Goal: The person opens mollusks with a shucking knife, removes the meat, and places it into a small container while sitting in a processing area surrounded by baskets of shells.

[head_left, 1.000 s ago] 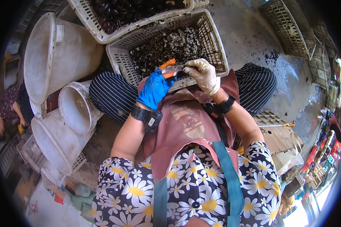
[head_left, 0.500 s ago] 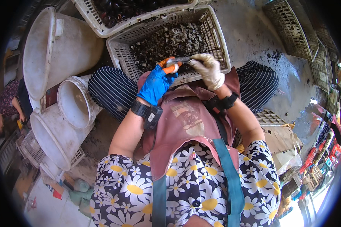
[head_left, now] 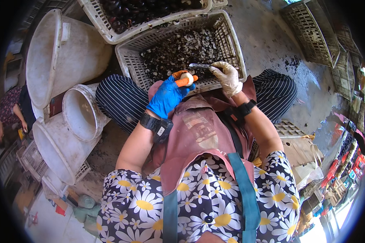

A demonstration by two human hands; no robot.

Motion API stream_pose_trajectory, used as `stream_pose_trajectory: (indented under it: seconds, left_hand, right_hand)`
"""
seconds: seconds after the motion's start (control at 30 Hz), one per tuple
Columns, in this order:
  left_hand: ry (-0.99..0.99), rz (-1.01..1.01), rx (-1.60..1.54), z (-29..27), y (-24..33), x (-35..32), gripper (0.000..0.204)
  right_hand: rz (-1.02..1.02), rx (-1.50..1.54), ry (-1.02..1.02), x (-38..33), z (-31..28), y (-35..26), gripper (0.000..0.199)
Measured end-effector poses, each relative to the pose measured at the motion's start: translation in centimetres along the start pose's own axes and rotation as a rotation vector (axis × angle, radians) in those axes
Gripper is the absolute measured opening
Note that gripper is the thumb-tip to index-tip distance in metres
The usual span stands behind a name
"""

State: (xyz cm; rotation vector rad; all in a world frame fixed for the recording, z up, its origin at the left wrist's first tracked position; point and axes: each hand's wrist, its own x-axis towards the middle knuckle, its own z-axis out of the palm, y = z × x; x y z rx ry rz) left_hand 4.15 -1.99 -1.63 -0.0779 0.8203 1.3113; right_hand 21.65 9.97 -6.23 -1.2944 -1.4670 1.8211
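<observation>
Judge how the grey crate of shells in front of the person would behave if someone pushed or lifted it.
The crate is probably heavy: shells cover its whole bottom. Pushed, it would likely scrape rather than slide, since it sits on rough concrete. Its walls are open lattice plastic, so they may flex when lifted, and the loose shells would probably shift and rattle.

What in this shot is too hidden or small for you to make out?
- Pale lump in the left hand: head view, fingers cover most of it.
- Thin blade in the right hand: glove hides its handle.
- Upper crate: cut off by the top edge.
</observation>
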Motion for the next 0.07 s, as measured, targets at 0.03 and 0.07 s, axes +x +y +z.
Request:
stream_pose_trajectory:
  seconds: [0.03,0.07]
  left_hand:
    - [-0.023,0.005,-0.035,0.01,0.15,-0.01,0.03]
    - [-0.016,-0.001,-0.041,-0.13,-0.13,-0.26,0.03]
  right_hand:
    - [-0.086,0.065,-0.032,-0.16,0.38,-0.21,0.016]
    - [-0.15,-0.117,-0.089,-0.31,0.72,-1.04,0.019]
